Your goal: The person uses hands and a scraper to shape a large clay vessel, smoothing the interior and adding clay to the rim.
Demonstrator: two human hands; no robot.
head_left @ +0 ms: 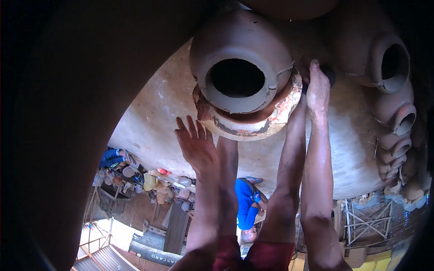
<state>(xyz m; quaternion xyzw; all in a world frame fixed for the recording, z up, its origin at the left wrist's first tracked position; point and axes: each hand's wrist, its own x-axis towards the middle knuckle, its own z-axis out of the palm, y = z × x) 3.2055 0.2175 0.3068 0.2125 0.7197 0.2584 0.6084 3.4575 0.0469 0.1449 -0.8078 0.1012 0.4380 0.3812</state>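
Nearest the lens, a dark curved shape (113,54) blots out everything around nine o'clock, too unlit to identify. With the big pot's mouth as the clock's centre, the round clay pot (242,38) sits in a shallow dish (253,134) with a chipped, pale rim, its opening turned toward six. The dish probably cradles the rounded body so that it does not roll; the pot's lip is ragged, with a cracked patch near four o'clock.

At seven o'clock the left hand (197,147) is open, fingers spread, just beside the dish's edge; whether it touches is hard to say. At three o'clock the right hand (319,92) has its thumb raised beside a dark object (330,76); its fingers are hidden, so I cannot tell whether it grips anything. The wide stance of the arms leaves room for the bare legs (289,153) between them, though pot and dish block sight of the feet.

Another pot (294,7) crowds in at one o'clock, and a row of pots (357,54) curves from two to four, bounding the right side. Beyond, a seated person in blue (246,205) appears at six, clutter (158,180) at seven, and a wooden frame (368,221) past four.
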